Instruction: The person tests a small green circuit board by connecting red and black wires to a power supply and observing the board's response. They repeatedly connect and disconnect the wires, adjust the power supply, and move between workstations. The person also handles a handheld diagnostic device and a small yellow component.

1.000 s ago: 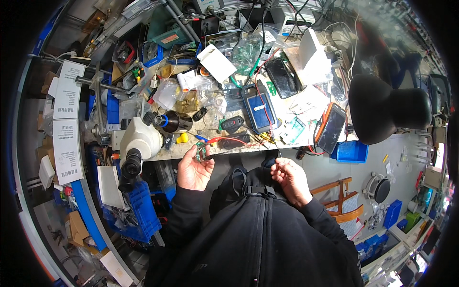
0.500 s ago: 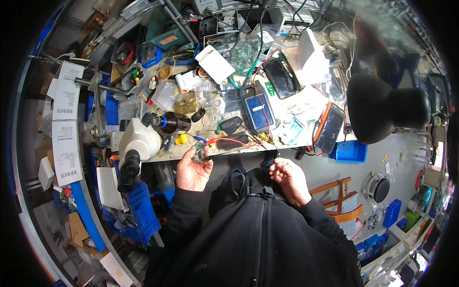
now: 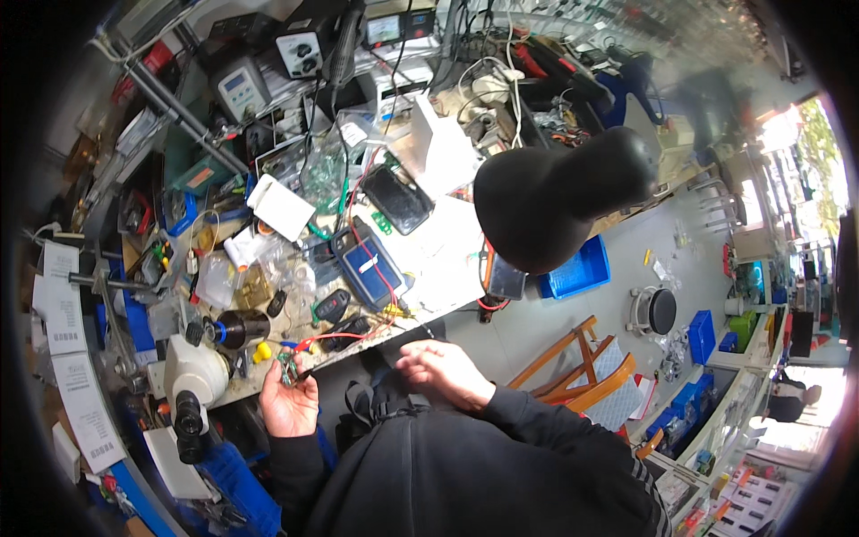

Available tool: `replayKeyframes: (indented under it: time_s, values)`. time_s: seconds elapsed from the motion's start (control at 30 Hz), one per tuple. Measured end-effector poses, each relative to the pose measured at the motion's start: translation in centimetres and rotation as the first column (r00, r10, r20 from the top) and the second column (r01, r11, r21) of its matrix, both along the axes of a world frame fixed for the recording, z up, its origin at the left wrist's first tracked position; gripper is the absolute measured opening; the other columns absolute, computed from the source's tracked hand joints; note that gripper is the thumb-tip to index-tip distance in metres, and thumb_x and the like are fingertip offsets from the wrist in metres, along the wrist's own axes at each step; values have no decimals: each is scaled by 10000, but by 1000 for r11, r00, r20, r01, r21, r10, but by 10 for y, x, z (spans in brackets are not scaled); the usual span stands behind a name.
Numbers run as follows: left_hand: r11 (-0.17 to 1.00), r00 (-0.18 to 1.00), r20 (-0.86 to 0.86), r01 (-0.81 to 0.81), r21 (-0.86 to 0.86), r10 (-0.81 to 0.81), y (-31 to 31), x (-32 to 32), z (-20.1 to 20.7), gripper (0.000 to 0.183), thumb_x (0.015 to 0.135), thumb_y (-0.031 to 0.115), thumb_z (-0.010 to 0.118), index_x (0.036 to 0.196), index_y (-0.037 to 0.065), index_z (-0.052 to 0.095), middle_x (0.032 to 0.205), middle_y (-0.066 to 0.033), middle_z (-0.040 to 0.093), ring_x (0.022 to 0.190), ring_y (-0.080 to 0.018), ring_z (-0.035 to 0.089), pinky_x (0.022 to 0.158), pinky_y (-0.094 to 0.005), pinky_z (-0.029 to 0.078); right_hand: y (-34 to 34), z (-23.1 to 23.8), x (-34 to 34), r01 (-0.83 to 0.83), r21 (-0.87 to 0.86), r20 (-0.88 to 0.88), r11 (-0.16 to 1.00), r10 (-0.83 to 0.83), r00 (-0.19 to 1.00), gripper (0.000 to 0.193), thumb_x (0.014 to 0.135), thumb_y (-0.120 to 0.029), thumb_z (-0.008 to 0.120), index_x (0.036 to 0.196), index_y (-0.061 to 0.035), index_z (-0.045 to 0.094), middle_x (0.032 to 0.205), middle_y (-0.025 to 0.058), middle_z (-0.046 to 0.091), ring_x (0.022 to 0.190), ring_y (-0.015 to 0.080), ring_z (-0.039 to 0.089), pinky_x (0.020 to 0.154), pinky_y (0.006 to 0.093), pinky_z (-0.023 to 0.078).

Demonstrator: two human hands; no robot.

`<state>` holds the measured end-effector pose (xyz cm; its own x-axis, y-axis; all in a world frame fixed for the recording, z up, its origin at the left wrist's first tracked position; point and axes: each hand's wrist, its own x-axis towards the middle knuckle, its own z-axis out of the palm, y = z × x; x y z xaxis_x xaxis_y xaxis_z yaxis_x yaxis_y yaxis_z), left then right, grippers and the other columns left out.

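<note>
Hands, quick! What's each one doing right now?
Left hand: holding a small green circuit board.
Right hand: fingers close together; can't tell if it's holding anything.

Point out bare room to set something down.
The pale bench patch between the blue-screened device and black lamp, though glare may hide small parts. Floor between blue bin and wooden chair. Crowded: around the brown bottle, just beyond the left hand.

Person's left hand (image 3: 291,407) raised before the torso (image 3: 447,474), palm facing up, thumb and fingers bent inward; left forearm (image 3: 300,465) black-sleeved, rising from below. Right hand (image 3: 443,371) well apart from it, fingers close together, pointing leftward, exact grip unclear; right forearm (image 3: 546,416) slants in from lower right
</note>
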<state>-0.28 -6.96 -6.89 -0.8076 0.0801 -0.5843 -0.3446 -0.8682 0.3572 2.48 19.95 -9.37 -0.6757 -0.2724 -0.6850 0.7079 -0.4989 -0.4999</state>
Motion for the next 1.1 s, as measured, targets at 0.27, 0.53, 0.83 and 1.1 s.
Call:
replayKeyframes:
  time_s: [0.27, 0.53, 0.83, 1.1]
  values:
    - [984, 992, 45, 123, -131, -118, 37, 1, 15, 310, 959, 231, 501, 1216, 59, 524, 999, -102, 651, 803, -173, 643, 668, -342, 571, -30, 17, -16, -275, -108, -204, 955, 250, 947, 457, 936, -288, 595, 1274, 2, 494, 1092, 52, 646, 894, 70, 594, 770, 216, 495]
    - [964, 971, -66, 217, -153, -230, 60, 14, 27, 259, 941, 161, 524, 1167, 41, 557, 941, -98, 641, 835, -199, 639, 745, -364, 560, -35, 28, -20, -82, -354, -55, 932, 67, 996, 287, 974, -251, 516, 1156, -34, 566, 1073, 83, 655, 879, 140, 630, 771, 265, 497]
    - [957, 967, -10, 251, -147, -255, 57, 22, 32, 262, 941, 107, 519, 1180, 13, 567, 982, -98, 637, 870, -188, 633, 782, -344, 533, -32, 28, -17, -95, -324, -104, 941, 65, 992, 312, 948, -249, 561, 1166, -27, 558, 1045, 59, 645, 946, 129, 606, 812, 257, 483]
    - [959, 965, -20, 256, -122, -260, 54, 28, 32, 257, 952, 98, 499, 1180, -10, 549, 1026, -111, 624, 928, -212, 635, 854, -377, 535, -37, 34, -16, -68, -277, -63, 958, 53, 997, 217, 960, -186, 542, 1083, -19, 606, 941, 48, 661, 771, 85, 595, 748, 244, 507]
